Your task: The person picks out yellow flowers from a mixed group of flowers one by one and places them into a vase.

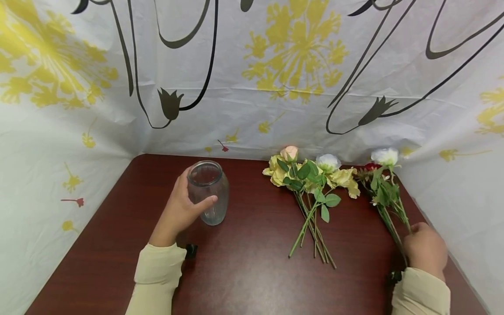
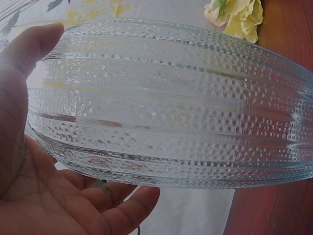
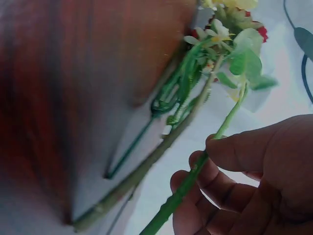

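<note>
nearby, loose flowers (image 1: 304, 171) lie between vase (image 1: 218, 192) and right hand (image 1: 425, 247); patterned sheet (image 1: 236, 65) behind.

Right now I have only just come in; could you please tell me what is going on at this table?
A person has a hand on each of two things. The left hand grips a glass vase with no flowers in it. The right hand pinches a green stem at the right side of the table. A yellow, white and peach bunch of flowers lies between the hands.
</note>
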